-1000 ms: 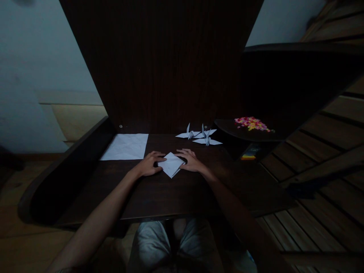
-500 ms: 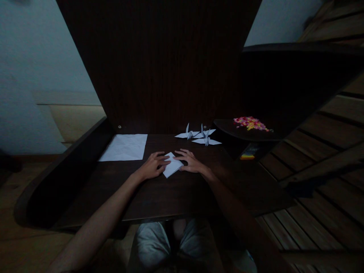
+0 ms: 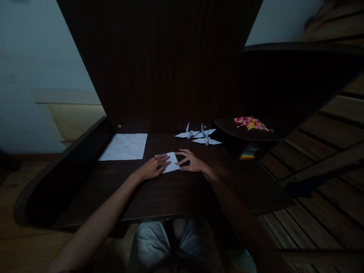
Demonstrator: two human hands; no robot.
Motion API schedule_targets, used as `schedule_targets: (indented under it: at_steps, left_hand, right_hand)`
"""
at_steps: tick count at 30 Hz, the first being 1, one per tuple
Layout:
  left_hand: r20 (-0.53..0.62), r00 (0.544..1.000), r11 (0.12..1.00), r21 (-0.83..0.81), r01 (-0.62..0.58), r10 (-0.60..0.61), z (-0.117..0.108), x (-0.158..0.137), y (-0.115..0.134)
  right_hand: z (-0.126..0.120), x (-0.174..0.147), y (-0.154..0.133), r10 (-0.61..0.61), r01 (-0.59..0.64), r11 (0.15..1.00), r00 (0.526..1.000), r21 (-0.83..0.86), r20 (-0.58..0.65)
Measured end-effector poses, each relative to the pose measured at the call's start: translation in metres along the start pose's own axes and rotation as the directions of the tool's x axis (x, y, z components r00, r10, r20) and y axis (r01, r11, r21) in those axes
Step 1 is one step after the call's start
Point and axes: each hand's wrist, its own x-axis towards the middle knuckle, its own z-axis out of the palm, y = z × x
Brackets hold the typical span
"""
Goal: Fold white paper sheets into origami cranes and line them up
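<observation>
A small folded square of white paper (image 3: 171, 168) lies flat on the dark desk, between my two hands. Across its left part rest the outstretched fingers of my left hand (image 3: 152, 167), covering that side. My right hand (image 3: 192, 162) is at the paper's right edge, fingers spread, with fingertips touching or very near it. Behind my hands, several white origami cranes (image 3: 207, 141) stand close together near the back panel. To the left lies a larger sheet of creased white paper (image 3: 125, 147).
A tall dark panel (image 3: 162, 68) rises at the back of the desk (image 3: 170, 197). On a rounded shelf (image 3: 227, 129) at right sits a pile of small pink, red and yellow pieces (image 3: 250, 123). Below it is a box with a yellow-orange edge (image 3: 247, 156). A raised side board (image 3: 65, 170) bounds the left.
The folded paper has turned from a diamond-like angle to lie squarer to the desk edge. My right fingers have shifted slightly at its right side; my left hand stays almost in place.
</observation>
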Motion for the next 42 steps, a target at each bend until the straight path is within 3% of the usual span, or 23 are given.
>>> schedule_targets:
  at_steps: [10, 23, 35, 42]
  left_hand:
    - [0.048, 0.997, 0.994, -0.086, 0.071, -0.067, -0.002, 0.000, 0.001]
    - [-0.108, 0.982, 0.958, -0.258, 0.124, -0.156, 0.000, 0.001, 0.005]
    - [-0.087, 0.988, 0.938, -0.332, 0.096, -0.132, 0.000, 0.002, 0.001]
    - [-0.064, 0.991, 0.944, -0.316, 0.095, -0.121, -0.002, 0.002, 0.007]
  right_hand:
    - [0.000, 0.000, 0.003, -0.015, 0.016, 0.998, 0.999, 0.062, -0.033]
    - [0.002, 0.005, 0.002, -0.048, 0.066, 0.988, 0.990, 0.137, -0.131]
    - [0.003, 0.006, -0.002, -0.033, 0.062, 0.980, 0.988, 0.190, -0.150]
    - [0.011, 0.010, -0.006, 0.001, 0.038, 0.987, 0.970, 0.158, -0.244]
